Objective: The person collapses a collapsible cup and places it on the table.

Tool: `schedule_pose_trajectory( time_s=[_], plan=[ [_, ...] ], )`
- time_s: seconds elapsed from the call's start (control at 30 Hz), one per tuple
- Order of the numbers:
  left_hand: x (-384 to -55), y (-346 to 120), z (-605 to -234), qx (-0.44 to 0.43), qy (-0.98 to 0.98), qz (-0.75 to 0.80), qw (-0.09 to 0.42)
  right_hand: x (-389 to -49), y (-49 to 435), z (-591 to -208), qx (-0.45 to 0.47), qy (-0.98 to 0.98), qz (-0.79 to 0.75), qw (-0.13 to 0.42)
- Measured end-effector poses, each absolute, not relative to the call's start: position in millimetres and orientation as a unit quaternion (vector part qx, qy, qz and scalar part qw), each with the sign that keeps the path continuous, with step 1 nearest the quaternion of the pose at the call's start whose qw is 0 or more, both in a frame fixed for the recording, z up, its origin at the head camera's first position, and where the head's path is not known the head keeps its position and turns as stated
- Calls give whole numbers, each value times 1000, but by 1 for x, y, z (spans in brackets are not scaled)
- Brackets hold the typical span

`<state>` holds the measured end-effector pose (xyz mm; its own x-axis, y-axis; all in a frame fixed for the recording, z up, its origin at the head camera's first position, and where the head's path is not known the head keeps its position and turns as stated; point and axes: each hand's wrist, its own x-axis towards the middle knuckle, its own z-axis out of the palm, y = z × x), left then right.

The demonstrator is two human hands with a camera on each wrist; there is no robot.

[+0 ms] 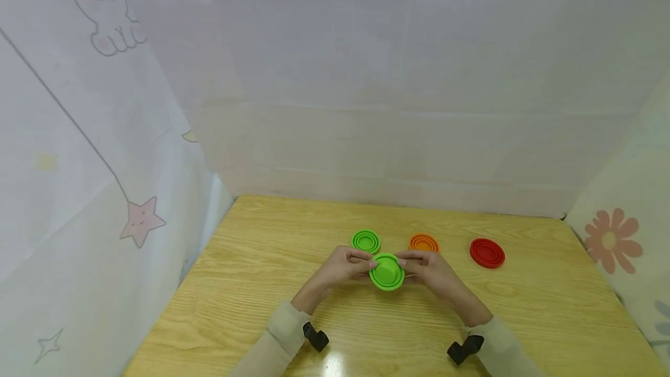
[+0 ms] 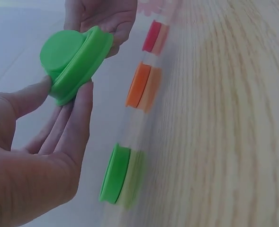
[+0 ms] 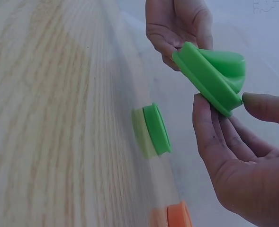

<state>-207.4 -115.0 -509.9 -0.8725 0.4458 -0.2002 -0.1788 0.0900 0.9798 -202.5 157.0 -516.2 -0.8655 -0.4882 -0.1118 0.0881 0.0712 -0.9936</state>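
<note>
A flat green cup (image 1: 366, 241), an orange cup (image 1: 424, 242) and a red cup (image 1: 487, 252) lie in a row on the wooden worktop (image 1: 251, 284), white sheets behind.

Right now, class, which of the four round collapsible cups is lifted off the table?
The green cup pinched between the left hand and right hand; the other green, orange and red ones lie flat on the table.

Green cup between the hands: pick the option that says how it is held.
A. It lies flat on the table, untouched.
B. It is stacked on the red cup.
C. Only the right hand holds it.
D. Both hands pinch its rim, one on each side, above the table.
D: the left hand and the right hand each pinch a side of the green cup, lifted off the wooden table.
</note>
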Motion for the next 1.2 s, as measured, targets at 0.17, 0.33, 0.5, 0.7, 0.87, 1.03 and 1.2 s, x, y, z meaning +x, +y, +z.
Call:
schedule_pose_trajectory(
  time_s=[0.17,0.33,0.5,0.7,0.87,1.03,1.2],
  plan=[
    [-205,-115,-511,85,678,693,232,-203,161,-517,-146,687,-678,216],
    [-205,-114,-516,94,650,716,236,-203,162,-517,-139,677,-688,221],
    [-207,-114,-520,107,629,726,255,-202,163,-516,-135,675,-691,220],
    [-208,-112,-519,105,649,711,251,-202,162,-516,-151,670,-689,229],
    [-208,-110,-520,99,666,691,264,-201,158,-520,-161,675,-679,239],
    [-206,-108,-519,108,674,678,272,-200,157,-520,-154,683,-674,236],
    [-203,-109,-516,136,687,662,265,-199,155,-521,-144,696,-664,230]
  ],
)
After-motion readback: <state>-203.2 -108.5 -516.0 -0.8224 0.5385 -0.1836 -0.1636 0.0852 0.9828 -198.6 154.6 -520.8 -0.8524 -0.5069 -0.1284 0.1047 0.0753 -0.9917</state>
